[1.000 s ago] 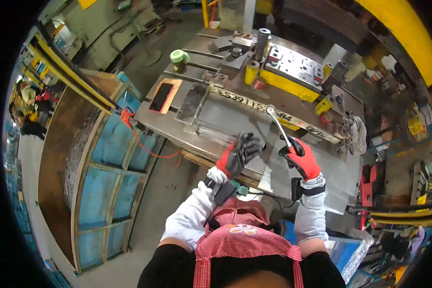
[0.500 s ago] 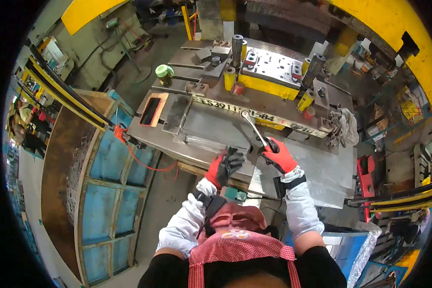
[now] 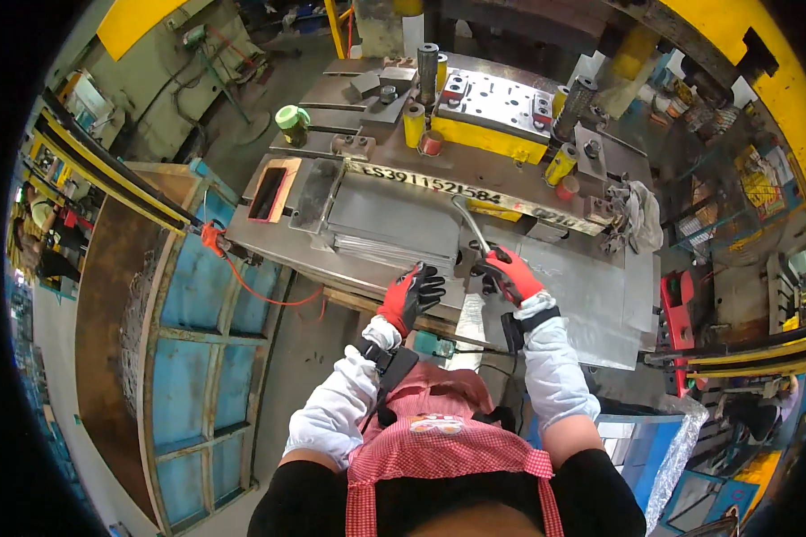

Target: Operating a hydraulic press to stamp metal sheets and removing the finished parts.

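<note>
1. I use the sheet stack [image 3: 390,219] on the table [image 3: 264,234] as my landmark. Its sheets lie flat, piled with their near edges slightly uneven, and neither hand is lifting one.
2. Progress, as I judge it: picking up the ratchet wrench [image 3: 471,222] is done. It is in hand, slanting just beside the stack's right side, its head pointing toward the lettered bar [image 3: 439,183] along the stack's far edge.
3. What is left, again my judgement: the wrench is not set down, and I can't make out its head fitted to anything. Blur keeps me from telling whether it touches the bar.
4. Beyond the stack and to its right, the die set [image 3: 493,107] stands with no hand at it; whether any work on it is complete, I can't tell.
5. I have the right hand [image 3: 509,274] near the stack's near right corner, fingers clamped around the wrench handle, the right sleeve [image 3: 557,376] running back toward the body.
6. I have the left hand [image 3: 410,295] at the stack's near edge, holding nothing that I can see, fingers loosely bent and slightly apart. Contact with the sheets I can't confirm. The left sleeve [image 3: 336,407] angles back, lower and leftward.
</note>
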`<action>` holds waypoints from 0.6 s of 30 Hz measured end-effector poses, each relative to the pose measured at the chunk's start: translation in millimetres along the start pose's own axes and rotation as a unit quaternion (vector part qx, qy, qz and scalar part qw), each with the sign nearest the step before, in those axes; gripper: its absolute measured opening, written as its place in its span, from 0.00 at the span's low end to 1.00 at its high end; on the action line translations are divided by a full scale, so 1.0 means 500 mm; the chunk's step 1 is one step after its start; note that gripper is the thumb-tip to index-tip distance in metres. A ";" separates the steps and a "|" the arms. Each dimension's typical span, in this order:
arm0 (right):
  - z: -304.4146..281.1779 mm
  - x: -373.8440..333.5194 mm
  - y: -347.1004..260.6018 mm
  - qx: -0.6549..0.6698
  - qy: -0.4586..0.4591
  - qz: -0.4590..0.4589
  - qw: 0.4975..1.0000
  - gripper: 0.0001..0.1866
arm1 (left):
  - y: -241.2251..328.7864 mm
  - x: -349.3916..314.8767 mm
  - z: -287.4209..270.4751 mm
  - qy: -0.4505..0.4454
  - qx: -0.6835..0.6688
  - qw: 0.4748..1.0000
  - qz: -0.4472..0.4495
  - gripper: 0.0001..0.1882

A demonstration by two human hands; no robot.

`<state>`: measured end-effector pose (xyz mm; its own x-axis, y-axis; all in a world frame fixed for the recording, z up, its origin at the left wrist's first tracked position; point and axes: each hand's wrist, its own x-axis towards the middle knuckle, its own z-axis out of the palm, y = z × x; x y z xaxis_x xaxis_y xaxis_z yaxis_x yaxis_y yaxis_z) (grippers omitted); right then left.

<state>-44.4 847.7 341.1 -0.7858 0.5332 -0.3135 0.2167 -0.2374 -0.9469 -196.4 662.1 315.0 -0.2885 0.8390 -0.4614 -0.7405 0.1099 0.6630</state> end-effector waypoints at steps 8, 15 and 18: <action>-0.004 -0.012 0.020 -0.114 -0.028 0.013 0.993 0.11 | 0.009 -0.027 -0.019 0.070 0.056 0.993 0.074 0.22; 0.045 -0.029 0.000 -0.034 -0.004 -0.023 0.999 0.11 | 0.022 0.008 -0.030 0.068 0.083 0.994 0.038 0.27; 0.058 -0.036 -0.010 0.004 0.012 -0.026 1.000 0.11 | 0.040 0.014 -0.012 0.079 -0.016 0.993 -0.091 0.27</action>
<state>-48.0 815.6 353.7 -0.7821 0.5635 -0.2660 0.1720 -0.2150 -0.9613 -216.8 666.7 321.3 -0.2382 0.7122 -0.6603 -0.8069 0.2332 0.5427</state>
